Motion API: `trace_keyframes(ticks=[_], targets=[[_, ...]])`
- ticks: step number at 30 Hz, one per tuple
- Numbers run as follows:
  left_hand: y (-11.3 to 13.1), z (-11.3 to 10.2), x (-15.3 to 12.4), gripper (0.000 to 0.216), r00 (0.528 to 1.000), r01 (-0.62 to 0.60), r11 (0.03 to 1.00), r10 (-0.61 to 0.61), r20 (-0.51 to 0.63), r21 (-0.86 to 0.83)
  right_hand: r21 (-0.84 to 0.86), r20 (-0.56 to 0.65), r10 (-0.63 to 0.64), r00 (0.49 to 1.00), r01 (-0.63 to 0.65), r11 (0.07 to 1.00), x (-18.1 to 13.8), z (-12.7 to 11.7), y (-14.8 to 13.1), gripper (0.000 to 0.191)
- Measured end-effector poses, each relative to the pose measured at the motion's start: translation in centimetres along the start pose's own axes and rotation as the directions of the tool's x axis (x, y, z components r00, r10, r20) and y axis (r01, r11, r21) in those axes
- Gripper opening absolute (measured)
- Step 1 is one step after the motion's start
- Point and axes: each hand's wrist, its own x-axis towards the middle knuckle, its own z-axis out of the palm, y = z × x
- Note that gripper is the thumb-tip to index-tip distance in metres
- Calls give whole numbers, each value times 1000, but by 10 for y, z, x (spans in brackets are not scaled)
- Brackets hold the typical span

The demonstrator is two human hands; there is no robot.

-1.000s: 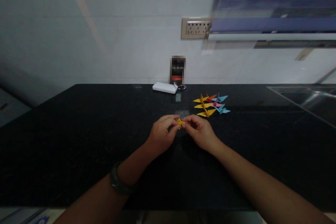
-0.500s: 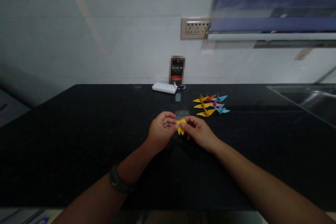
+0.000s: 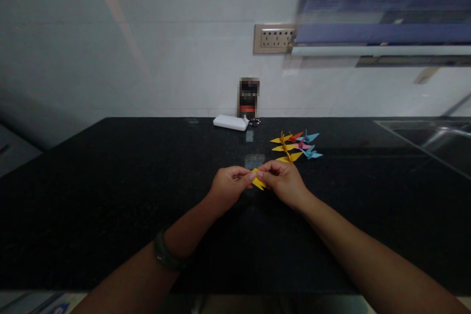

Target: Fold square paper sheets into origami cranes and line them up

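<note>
A small piece of folded yellow paper (image 3: 258, 184) is pinched between both hands above the dark counter, its pointed ends hanging down. My left hand (image 3: 228, 187) grips its left edge between thumb and fingers. From the other side, my right hand (image 3: 285, 182) holds it the same way, thumb on the near face. The fingertips cover the paper's upper part. Just beyond my right hand lie several folded paper cranes: yellow ones (image 3: 284, 148), an orange one (image 3: 295, 137), a pink one (image 3: 302, 145) and blue ones (image 3: 312, 152).
A white power bank-like block (image 3: 230, 122) lies by the wall, with a beaded loop (image 3: 254, 122) beside it. Behind them a blurred-out upright object (image 3: 249, 98) leans on the wall. A sink edge (image 3: 423, 149) is at right; a socket panel (image 3: 275, 38) is above.
The yellow paper has turned, its points now slanting down to the right. My left fingers have closed in on it, and my right hand has shifted slightly, covering part of the nearest yellow crane.
</note>
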Motion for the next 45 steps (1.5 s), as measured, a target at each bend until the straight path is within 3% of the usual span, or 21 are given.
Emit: trace_keyframes(ticks=[8, 14, 24, 29, 33, 38, 42, 45], targets=[[0, -2, 1, 12, 999, 38, 998, -39, -9, -56, 74, 112, 56, 992, -65, 995, -2, 2, -2, 24], [-3, -1, 2, 11, 996, -8, 997, 1, -94, -73, -10, 160, 36, 987, -35, 999, -3, 5, 1, 23], [0, 0, -1, 21, 997, -29, 999, 28, 75, 17, -163, 159, -58, 986, 84, 983, -3, 0, -3, 24], [-2, -5, 0, 19, 995, -100, 978, 100, 8, 185, -34, 223, 14, 975, -6, 999, -6, 7, -3, 26], [-3, -5, -1, 21, 989, -146, 964, 148, 10, 223, 43, 291, 51, 955, -66, 997, -8, 13, -3, 27], [1, -4, -4, 22, 980, -200, 951, 198, 35, 236, -16, 243, 9, 970, -5, 1000, -10, 13, -8, 31], [6, -3, -5, 24, 985, -173, 969, 171, 27, 176, -17, 217, -53, 975, 58, 998, -13, 13, -12, 34], [7, -3, -3, 25, 995, -94, 990, 92, 22, 101, 47, 247, 18, 969, -30, 998, -12, 13, -10, 34]])
